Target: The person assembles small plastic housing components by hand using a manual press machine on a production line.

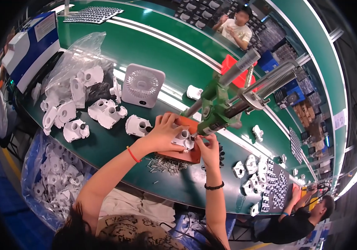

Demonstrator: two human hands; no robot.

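Note:
On an orange block (190,157) under a green hand press (212,109) rests a white plastic housing (183,136) with a round opening. My left hand (166,134) is closed around the housing's left side, fingers over its far edge. My right hand (208,151) pinches at the housing's right side, beside a small dark piece below the press's tip; what exactly its fingers hold is too small to make out. A heap of small metal pins (168,165) lies against the block's near side. Several small black parts (221,155) sit just past my right hand.
White housings lie at left, one (138,126) near my left hand. A white fan (143,85) stands behind, beside a clear plastic bag (80,52). A bag of white parts (55,177) hangs below the table edge. Co-workers (301,223) (237,30) sit at right and across.

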